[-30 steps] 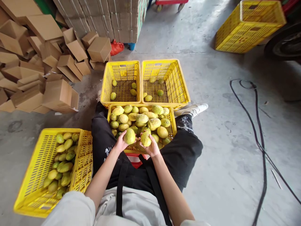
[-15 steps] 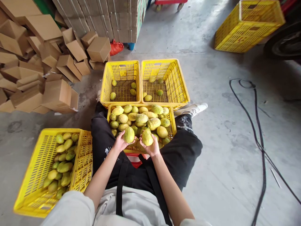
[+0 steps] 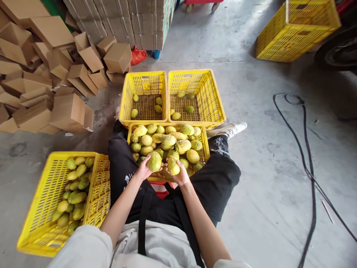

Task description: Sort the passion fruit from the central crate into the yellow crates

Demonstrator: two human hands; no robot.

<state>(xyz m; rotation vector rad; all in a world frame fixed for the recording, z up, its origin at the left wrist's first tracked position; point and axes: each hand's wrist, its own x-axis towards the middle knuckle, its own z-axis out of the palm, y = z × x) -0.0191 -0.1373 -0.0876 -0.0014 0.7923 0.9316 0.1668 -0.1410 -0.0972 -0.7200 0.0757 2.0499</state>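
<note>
Left hand (image 3: 143, 170) and right hand (image 3: 182, 175) are each curled part-way around one fruit: a rounded yellow-green fruit (image 3: 154, 161) in the left, a lumpier yellow-green fruit (image 3: 173, 165) in the right. Fingers wrap the sides and undersides, leaving the tops bare. Since half a second ago the two have drawn slightly closer together, and the right one looks a little turned; a narrow gap remains between them. Neither has been let go, so the work seems to be at the handling stage, with both pieces yet to be set down.

Both are held above the near edge of a fruit-filled yellow crate (image 3: 207, 147) between the knees, heaped with similar fruit. Just beyond it, side by side, stand the far-left crate (image 3: 145, 85) and the far-right crate (image 3: 212, 97), each with a few fruits on its floor. Beside the left leg, a tilted yellow crate (image 3: 36, 212) holds more. Farther out lie loose cardboard boxes (image 3: 68, 113) and, on the right, a black cable (image 3: 312, 208).
</note>
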